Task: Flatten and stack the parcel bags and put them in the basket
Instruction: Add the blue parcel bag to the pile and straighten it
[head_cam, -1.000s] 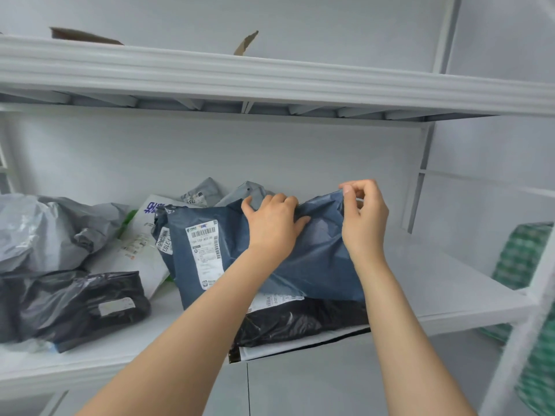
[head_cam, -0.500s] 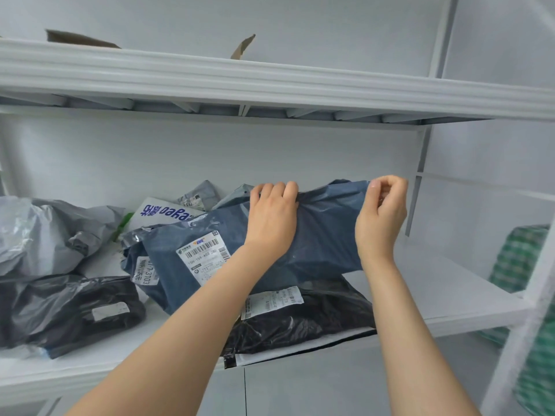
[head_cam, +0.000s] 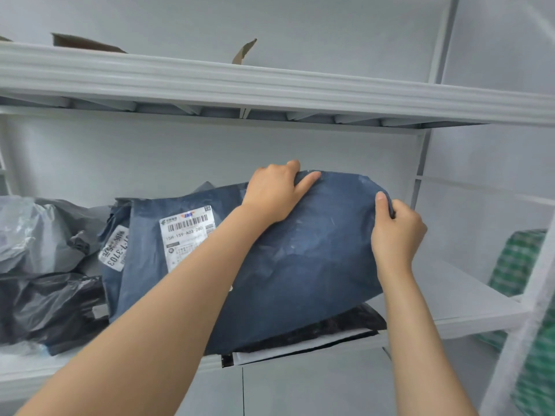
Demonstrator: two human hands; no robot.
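Observation:
A dark blue parcel bag (head_cam: 303, 259) with a white shipping label is held up off the middle shelf, spread wide. My left hand (head_cam: 274, 192) grips its top edge, fingers curled over the rim. My right hand (head_cam: 395, 232) pinches the bag's right edge, thumb on the front. Under it lies a black parcel bag (head_cam: 336, 324) on top of a white one (head_cam: 300, 348) at the shelf's front edge. Another blue bag (head_cam: 115, 250) with a label sits behind on the left.
Crumpled grey bags (head_cam: 39, 232) and a black bag (head_cam: 51, 310) pile up at the shelf's left. The white shelf board (head_cam: 456, 298) runs to the right. An upper shelf (head_cam: 270, 85) hangs close above. A green checked bag (head_cam: 531, 295) stands beyond the right upright.
Both hands have spread the blue bag wider and raised it. My right hand moved rightward to the bag's right edge. The bag now hides most of the black bag below.

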